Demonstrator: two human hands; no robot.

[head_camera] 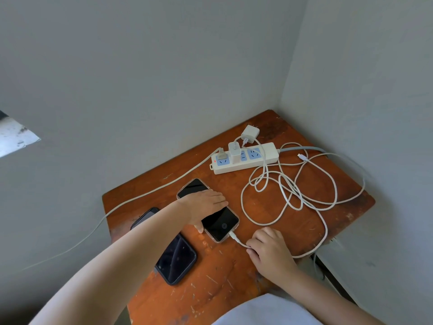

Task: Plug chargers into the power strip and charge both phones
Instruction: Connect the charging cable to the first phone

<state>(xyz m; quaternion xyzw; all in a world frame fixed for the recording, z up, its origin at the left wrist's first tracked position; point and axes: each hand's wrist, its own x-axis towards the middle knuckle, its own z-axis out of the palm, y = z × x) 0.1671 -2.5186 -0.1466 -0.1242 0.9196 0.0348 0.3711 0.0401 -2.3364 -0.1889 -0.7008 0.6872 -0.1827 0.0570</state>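
Note:
A phone in a clear case [220, 225] lies on the wooden table [234, 289] with a white cable [235, 238] plugged into its near end. My left hand [203, 205] rests flat across this phone, gripping its sides. My right hand [269, 252] pinches the cable just behind the connector. A second, dark phone [177, 261] lies to the left, partly under my left forearm. The white power strip [246, 158] holds one white charger [234, 152] and a flat plug [221, 156]. Another white charger [250, 133] lies loose behind the strip.
Loops of white cable [290, 195] cover the table's right half, with a free connector end [302, 156] near the wall. A grey cord [117, 207] runs off the table's left edge. Walls close in behind and to the right.

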